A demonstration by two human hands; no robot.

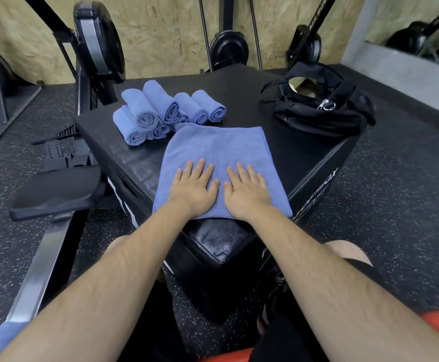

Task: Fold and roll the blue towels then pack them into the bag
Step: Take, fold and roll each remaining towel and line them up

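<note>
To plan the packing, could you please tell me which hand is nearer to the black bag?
Right. The right hand presses the spread towel, left of and nearer the camera than the bag; the left hand lies beside it, farther away.

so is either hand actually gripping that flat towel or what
Neither grips it. The left hand and right hand lie flat, fingers straight, pressing on the near half of the blue towel.

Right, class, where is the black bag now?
In the head view, the black bag sits on the far right corner of the black box, right of the rolled towels and beyond the flat towel.
</note>
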